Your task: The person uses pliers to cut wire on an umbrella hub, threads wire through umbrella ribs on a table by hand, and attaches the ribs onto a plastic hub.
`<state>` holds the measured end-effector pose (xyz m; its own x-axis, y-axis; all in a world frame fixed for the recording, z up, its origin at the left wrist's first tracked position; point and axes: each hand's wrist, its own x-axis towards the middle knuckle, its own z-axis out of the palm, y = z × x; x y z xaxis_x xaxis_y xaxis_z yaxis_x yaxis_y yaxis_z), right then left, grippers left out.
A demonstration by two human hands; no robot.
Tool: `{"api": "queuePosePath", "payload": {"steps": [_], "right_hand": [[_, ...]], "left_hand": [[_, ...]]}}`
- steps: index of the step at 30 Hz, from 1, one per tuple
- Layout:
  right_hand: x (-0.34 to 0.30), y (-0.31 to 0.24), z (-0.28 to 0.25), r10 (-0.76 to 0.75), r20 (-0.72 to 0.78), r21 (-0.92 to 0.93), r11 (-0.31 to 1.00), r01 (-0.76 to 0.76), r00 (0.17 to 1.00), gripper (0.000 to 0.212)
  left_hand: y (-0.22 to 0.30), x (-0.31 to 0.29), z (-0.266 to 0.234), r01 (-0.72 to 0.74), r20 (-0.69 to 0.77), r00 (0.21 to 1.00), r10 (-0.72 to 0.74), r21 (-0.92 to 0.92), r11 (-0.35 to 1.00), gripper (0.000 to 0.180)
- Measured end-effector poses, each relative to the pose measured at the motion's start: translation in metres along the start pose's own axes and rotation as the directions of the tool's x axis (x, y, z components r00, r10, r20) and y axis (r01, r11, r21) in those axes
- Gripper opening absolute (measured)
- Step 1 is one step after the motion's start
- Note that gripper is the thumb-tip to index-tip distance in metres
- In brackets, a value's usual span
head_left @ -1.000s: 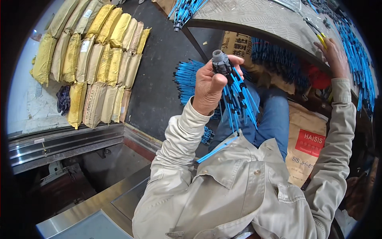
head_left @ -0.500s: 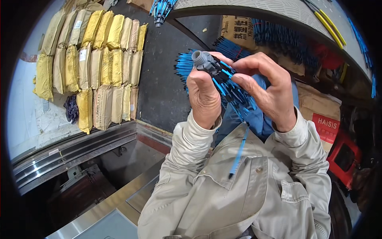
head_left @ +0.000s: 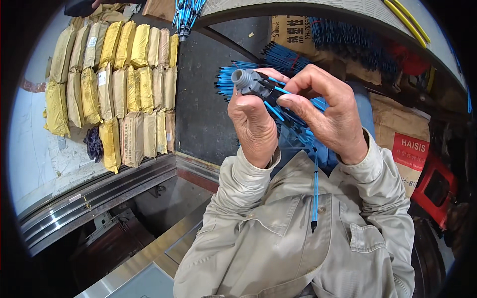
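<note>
My left hand is closed around a grey plastic fitting with a threaded end, which tilts up to the left. Black-tipped blue rods fan out from the fitting's black holders, and one jointed blue strand dangles in front of my jacket. With thumb and fingertips my right hand pinches a thin blue rod close to the fitting. The rod's black end meets the fitting's side; whether it is fully seated I cannot tell.
Bundles of blue rods lie beyond my hands. Yellow and brown packets stand in rows at the left. A textured table edge curves across the top, with another rod cluster beside it. A brown sack and a red object stand at right.
Both hands and the fitting have shifted slightly left in view. The dangling strand has swung to the right and hangs straighter. My right hand still pinches a rod at the fitting.
</note>
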<state>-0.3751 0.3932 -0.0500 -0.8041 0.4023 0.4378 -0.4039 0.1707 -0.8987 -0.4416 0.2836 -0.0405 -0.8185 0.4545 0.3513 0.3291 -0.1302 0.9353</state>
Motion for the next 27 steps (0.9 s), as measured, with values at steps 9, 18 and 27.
{"api": "queuePosePath", "payload": {"steps": [9, 18, 27], "right_hand": [[0.002, 0.002, -0.018, 0.154, 0.192, 0.113, 0.978, -0.177, 0.969, 0.016], [-0.015, 0.011, -0.020, -0.122, 0.098, -0.290, 0.946, 0.146, 0.988, 0.020], [-0.036, 0.036, -0.001, -0.146, 0.017, -0.098, 0.984, 0.147, 0.989, 0.060]], "left_hand": [[-0.002, -0.006, 0.009, -0.046, 0.001, 0.999, 0.046, 0.003, 0.999, 0.073], [-0.006, -0.007, 0.013, -0.088, 0.064, 0.993, 0.094, -0.098, 0.991, 0.050], [-0.002, -0.022, 0.016, 0.000, 0.001, 1.000, 0.000, -0.130, 0.992, 0.054]]}}
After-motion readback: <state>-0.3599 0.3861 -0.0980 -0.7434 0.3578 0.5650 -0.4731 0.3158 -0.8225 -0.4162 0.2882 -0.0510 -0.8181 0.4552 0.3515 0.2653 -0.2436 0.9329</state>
